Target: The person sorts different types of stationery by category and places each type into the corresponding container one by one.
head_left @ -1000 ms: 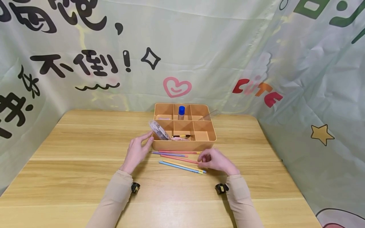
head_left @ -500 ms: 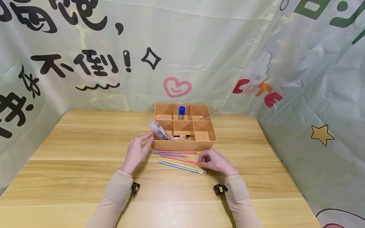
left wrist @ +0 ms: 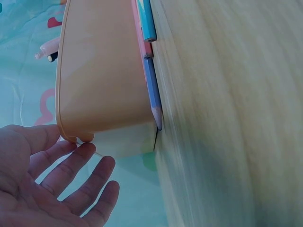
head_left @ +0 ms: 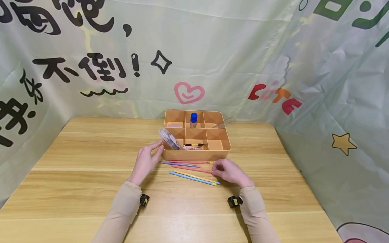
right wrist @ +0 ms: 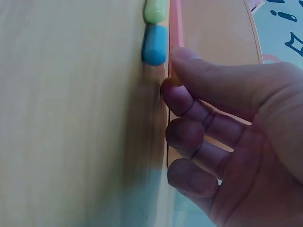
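Note:
The left hand (head_left: 145, 163) (left wrist: 52, 175) holds the front left corner of an orange six-compartment box (head_left: 194, 155) (left wrist: 104, 71), thumb and index finger at its rim, the other fingers loosely spread. Between thumb and index finger, the right hand (head_left: 232, 172) (right wrist: 236, 113) pinches the right end of a pink-red pencil (head_left: 191, 169) (right wrist: 176, 23). Another pink-red pencil (head_left: 189, 162) and a purple one (head_left: 182, 164) (left wrist: 152, 87) lie nearer the box's front wall. In front are a yellow pencil (head_left: 194, 177) and a blue pencil (head_left: 191, 178), side by side.
In the box a clear case (head_left: 170, 139) leans over the left rim, a blue-capped tube (head_left: 193, 119) stands at the back middle, a clear ruler (head_left: 223, 123) sticks out right, and a black-yellow pen (head_left: 193, 145) lies at front middle. A printed cloth (head_left: 146, 104) hangs behind the table.
The pinched pencil has shifted very slightly right with the right fingertips, while the right wrist sits a little farther left. The left hand and the box have not moved.

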